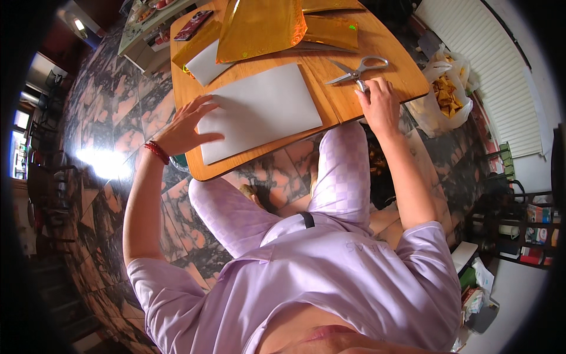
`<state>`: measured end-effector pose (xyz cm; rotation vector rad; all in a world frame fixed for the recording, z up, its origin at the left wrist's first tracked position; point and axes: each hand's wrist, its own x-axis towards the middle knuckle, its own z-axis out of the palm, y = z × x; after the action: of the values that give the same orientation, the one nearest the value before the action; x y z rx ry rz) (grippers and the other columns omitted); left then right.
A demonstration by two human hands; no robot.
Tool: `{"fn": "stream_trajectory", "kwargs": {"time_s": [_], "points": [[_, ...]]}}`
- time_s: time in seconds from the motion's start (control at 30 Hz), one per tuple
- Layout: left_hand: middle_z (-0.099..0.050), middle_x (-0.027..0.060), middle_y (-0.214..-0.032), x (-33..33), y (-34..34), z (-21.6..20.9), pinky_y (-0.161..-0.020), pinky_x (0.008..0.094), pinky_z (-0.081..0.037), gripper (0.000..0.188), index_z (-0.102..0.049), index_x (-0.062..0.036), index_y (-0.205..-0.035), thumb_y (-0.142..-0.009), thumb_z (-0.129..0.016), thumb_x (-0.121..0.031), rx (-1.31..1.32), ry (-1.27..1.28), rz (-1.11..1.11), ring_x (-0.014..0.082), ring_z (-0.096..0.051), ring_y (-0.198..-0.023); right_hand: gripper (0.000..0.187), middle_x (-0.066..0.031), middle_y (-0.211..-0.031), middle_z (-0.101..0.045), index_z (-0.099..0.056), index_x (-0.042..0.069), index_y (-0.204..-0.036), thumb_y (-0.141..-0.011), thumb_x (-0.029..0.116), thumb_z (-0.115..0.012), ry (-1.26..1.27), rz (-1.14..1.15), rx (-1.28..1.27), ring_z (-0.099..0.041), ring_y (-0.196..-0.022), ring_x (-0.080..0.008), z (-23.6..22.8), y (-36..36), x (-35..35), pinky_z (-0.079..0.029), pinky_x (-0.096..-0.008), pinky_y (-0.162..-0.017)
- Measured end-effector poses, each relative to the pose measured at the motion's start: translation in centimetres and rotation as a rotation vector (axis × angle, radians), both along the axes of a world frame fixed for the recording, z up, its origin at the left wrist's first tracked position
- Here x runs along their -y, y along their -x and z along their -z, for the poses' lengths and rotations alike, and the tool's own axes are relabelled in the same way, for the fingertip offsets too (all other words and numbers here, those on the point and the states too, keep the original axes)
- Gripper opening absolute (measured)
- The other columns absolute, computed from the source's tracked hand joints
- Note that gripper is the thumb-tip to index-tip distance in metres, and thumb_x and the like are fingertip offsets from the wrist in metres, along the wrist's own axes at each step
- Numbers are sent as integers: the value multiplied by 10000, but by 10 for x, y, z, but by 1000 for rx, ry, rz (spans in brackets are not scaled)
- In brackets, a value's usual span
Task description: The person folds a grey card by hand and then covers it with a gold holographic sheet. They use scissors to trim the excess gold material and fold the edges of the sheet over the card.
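A white sheet lies flat on the wooden table, close to its front edge. My left hand is open at the sheet's left edge, with its fingers spread over it. To the right of the sheet lie silver scissors, blades parted and pointing left. My right hand has its fingers curled around the nearer handle loop, covering part of it. The farther loop stays uncovered. Behind the sheet are shiny gold sheets, overlapping one another, and a smaller white piece partly under them.
A phone in a dark red patterned case rests at the table's far left. Beside the table's right edge stands a plastic bag with gold pieces inside. A pale cabinet is at the far left, and crowded shelves at the right.
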<state>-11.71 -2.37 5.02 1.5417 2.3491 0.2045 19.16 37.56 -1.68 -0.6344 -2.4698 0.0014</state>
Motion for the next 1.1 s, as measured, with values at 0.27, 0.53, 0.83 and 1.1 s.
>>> {"fn": "stream_trajectory", "kwargs": {"time_s": [0.27, 0.53, 0.83, 1.1], "points": [[-789, 105, -1254, -70, -65, 1, -1033, 450, -571, 344, -785, -76, -1244, -972, -847, -277, -98, -534, 11, 298, -744, -1176, 230, -152, -1030, -656, -621, 57, -1014, -941, 171, -807, 31, 3, -121, -651, -997, -384, 7, 7, -6, -530, -520, -874], [-796, -3, -1110, -130, -101, -3, -896, 281, -566, 404, -827, -92, -1297, -1060, -783, -416, 824, -610, -347, 97, -694, -992, 308, -141, -1015, -669, -592, 42, -1112, -918, 110, -821, 9, -124, -274, -666, -969, -376, -34, -10, 44, -500, -493, -853], [-738, -54, -902, -172, -140, -11, -718, 243, -414, 336, -876, -89, -1135, -979, -883, -386, 1144, -661, -370, 48, -554, -789, 309, -133, -1049, -652, -599, 47, -1120, -900, 75, -813, -34, -261, -255, -654, -980, -352, -62, -11, 85, -494, -464, -847], [-664, -65, -751, -172, -146, -11, -625, 255, -345, 312, -848, -63, -907, -962, -906, -364, 1190, -667, -463, 33, -476, -669, 336, -125, -1065, -648, -606, 48, -1137, -878, 60, -820, -48, -298, -256, -658, -993, -344, -64, -12, 93, -491, -457, -856]]}}
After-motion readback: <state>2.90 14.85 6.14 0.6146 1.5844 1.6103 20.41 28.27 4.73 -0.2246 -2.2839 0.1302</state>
